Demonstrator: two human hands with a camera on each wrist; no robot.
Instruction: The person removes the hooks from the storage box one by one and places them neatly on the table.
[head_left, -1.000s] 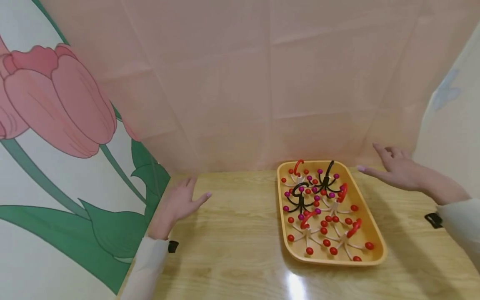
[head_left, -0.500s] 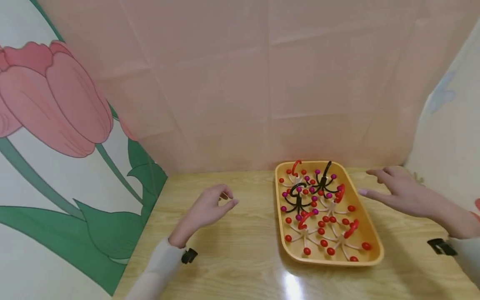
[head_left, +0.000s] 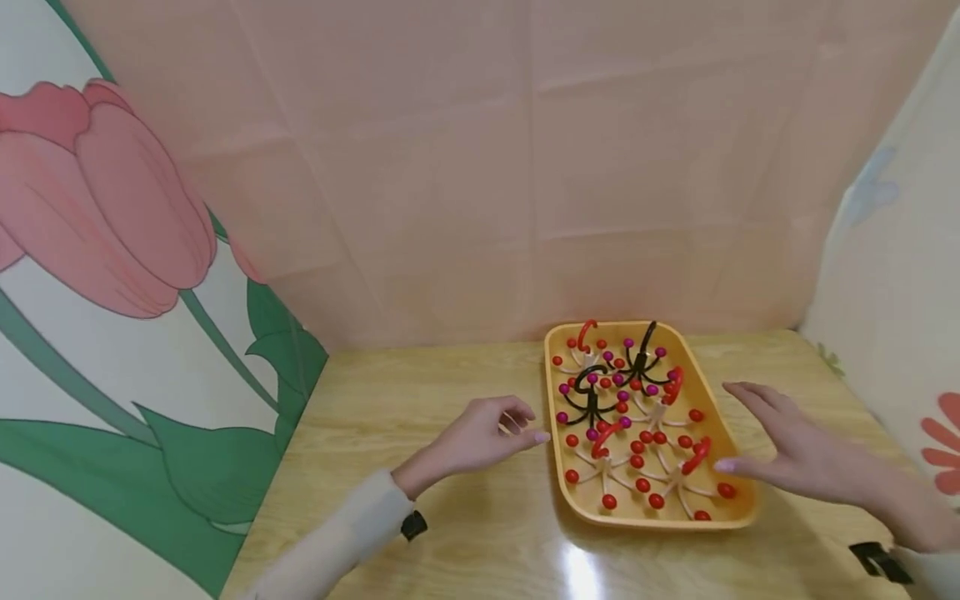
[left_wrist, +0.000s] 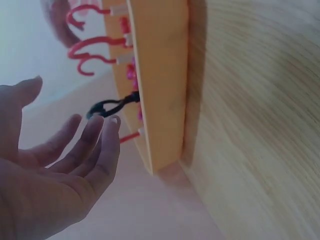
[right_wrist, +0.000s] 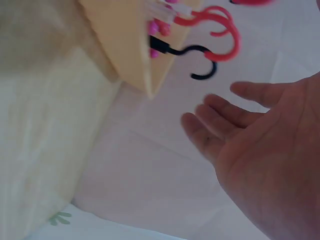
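A yellow tray [head_left: 566,500] stands on the table, holding several small hook-topped pieces with splayed, ball-tipped legs. Two are black, one nearer [head_left: 592,402] and one farther back [head_left: 640,363], with purple balls. The others, such as the white-legged piece with a red hook [head_left: 606,461], have red balls. Just left of the tray hovers my left hand [head_left: 487,433], fingers loosely bent, holding nothing. Its fingertips show near a black hook [left_wrist: 102,107] in the left wrist view. My right hand [head_left: 802,454] is at the tray's right side, fingers extended, thumb by the rim, holding nothing.
The wood-grain table [head_left: 450,533] runs back to a pinkish cloth backdrop [head_left: 420,167]. A panel printed with a tulip [head_left: 135,208] stands at the left, and a pale flowered panel [head_left: 900,275] at the right.
My left hand has moved right and slightly down to the tray's left edge, its fingers bending. My right hand has come lower and nearer the tray's right side. The tray and pieces stay put.
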